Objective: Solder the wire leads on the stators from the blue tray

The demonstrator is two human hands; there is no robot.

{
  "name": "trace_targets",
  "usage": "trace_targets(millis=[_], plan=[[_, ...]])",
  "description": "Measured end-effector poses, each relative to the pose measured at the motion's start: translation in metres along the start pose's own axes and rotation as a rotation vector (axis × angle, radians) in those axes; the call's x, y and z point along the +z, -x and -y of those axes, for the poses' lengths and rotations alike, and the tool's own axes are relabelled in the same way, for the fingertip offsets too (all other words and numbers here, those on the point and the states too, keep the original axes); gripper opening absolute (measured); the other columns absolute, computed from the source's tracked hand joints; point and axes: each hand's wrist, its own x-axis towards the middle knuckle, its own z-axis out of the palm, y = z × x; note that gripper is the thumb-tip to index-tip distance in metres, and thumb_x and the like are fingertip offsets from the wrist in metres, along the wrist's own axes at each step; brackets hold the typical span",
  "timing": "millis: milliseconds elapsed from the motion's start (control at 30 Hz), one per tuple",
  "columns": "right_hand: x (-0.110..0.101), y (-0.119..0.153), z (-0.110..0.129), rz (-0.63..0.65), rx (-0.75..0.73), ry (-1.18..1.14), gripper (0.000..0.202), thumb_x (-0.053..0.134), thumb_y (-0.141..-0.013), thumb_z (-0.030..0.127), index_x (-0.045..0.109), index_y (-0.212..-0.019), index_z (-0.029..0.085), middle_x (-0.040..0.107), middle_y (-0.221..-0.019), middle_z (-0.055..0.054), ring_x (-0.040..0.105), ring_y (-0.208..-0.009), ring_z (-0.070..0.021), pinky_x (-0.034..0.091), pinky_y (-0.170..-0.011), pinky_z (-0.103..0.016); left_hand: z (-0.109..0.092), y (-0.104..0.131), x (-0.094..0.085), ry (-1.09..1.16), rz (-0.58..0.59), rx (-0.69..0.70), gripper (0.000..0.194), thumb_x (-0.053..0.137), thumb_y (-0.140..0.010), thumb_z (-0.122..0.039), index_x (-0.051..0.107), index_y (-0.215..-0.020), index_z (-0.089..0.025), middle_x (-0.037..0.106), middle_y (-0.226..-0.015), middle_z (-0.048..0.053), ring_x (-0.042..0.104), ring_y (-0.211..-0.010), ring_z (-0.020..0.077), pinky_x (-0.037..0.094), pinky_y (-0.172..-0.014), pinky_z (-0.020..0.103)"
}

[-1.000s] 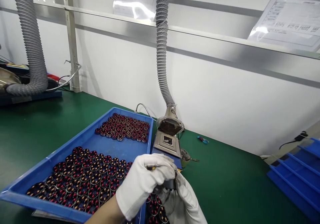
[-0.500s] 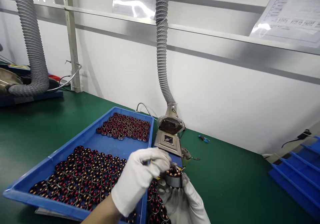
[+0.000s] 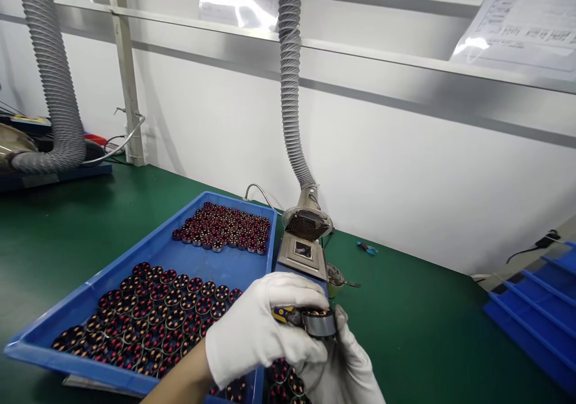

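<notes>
Both hands wear white gloves. My right hand (image 3: pixel 346 362), lower right of centre, grips a round metal-ringed part (image 3: pixel 319 322) with copper-coloured dots on top; its glove looks grey with dirt at the fingers. Coming from the lower left, my left hand (image 3: pixel 265 323) wraps its fingers round the left side of the same part. A yellow and dark piece (image 3: pixel 282 314) shows between the left thumb and fingers; what it belongs to is hidden. More round parts (image 3: pixel 281 371) lie below the hands.
A blue tray (image 3: pixel 146 239) holds two groups of round parts. Behind the hands stands a metal solder-pot-like unit (image 3: pixel 303 260) under a duct hood (image 3: pixel 308 224). Small blue-handled pliers (image 3: pixel 367 248) lie on the green table (image 3: pixel 418 308). Blue racks (image 3: pixel 535 320) are at the right.
My left hand has moved slightly right and down, its fingers now around the part's side instead of pinching above it. The part's top is seen more edge-on.
</notes>
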Motion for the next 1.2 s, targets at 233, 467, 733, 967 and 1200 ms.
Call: trace_targets(millis=[233,467,733,967,1200], plan=[[0.002,-0.001,-0.001,-0.004,0.006,0.018,0.024,0.078,-0.062,0.042,0.072,-0.079,0.027,0.072,-0.090,-0.002,0.065,-0.083,-0.0172,0.052,-0.077,-0.031,0.007,0.004,-0.005,0.159,0.039,-0.045,0.035,0.077,-0.061,-0.017,0.072,-0.095,-0.025,0.068,-0.103,0.006,0.061,-0.096,0.0207,0.046,-0.089,0.030],[0.012,-0.004,-0.007,0.022,0.050,0.071,0.032,0.080,-0.060,0.043,0.072,-0.084,0.023,0.072,-0.076,-0.004,0.065,-0.062,-0.0154,0.053,-0.058,-0.027,0.008,0.003,0.007,0.387,-0.317,-0.134,0.008,0.064,-0.057,-0.015,0.071,-0.061,-0.017,0.071,-0.071,0.006,0.064,-0.072,0.0222,0.053,-0.070,0.032],[0.018,0.006,0.006,0.024,0.040,-0.017,0.020,0.082,-0.060,0.030,0.072,-0.076,0.022,0.073,-0.079,-0.003,0.066,-0.065,-0.0107,0.052,-0.063,-0.018,-0.008,0.008,-0.008,0.217,-0.135,-0.304,0.022,0.060,-0.060,-0.007,0.071,-0.076,-0.017,0.068,-0.097,0.006,0.062,-0.087,0.0203,0.049,-0.074,0.028],[0.004,0.002,0.002,0.004,-0.076,0.073,0.032,0.083,-0.057,0.030,0.070,-0.086,0.023,0.071,-0.089,-0.008,0.067,-0.078,-0.0233,0.055,-0.071,-0.040,-0.005,0.008,0.000,0.295,-0.212,-0.123,0.015,0.056,-0.062,-0.007,0.067,-0.062,-0.016,0.065,-0.073,0.004,0.059,-0.070,0.0158,0.048,-0.063,0.025],[-0.004,0.002,0.007,-0.010,-0.082,0.139,0.034,0.082,-0.057,0.036,0.071,-0.085,0.021,0.071,-0.082,-0.009,0.066,-0.073,-0.0234,0.053,-0.075,-0.042,-0.016,0.011,-0.010,0.241,-0.215,-0.310,0.021,0.059,-0.058,-0.008,0.068,-0.074,-0.018,0.067,-0.086,0.002,0.054,-0.060,0.0105,0.043,-0.054,0.020]])
